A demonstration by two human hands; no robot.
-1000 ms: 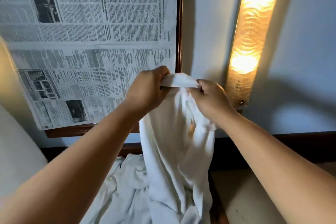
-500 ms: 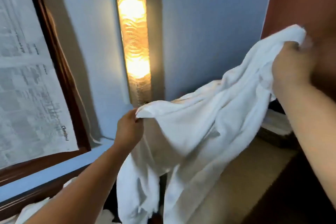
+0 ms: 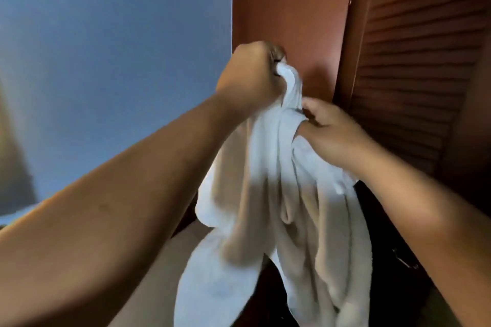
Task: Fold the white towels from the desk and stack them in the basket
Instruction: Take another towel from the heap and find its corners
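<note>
1. A limp white terry towel [image 3: 268, 194] is held aloft before a blue painted wall [image 3: 106, 48] and a brown louvred wooden door [image 3: 411, 61].
2. Its bunched top edge is gripped in the fisted left hand [image 3: 249, 74]; a fold just below is pinched by the right hand [image 3: 329, 130].
3. The long axis hangs straight down from both hands, the left being higher; the edge is judged to need spreading sideways.

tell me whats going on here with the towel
A person holds a white towel up in the air with both hands. The left hand grips its top end, and the right hand pinches the cloth just below. The towel hangs down bunched, not yet folded, in front of a louvred wooden door.
</note>
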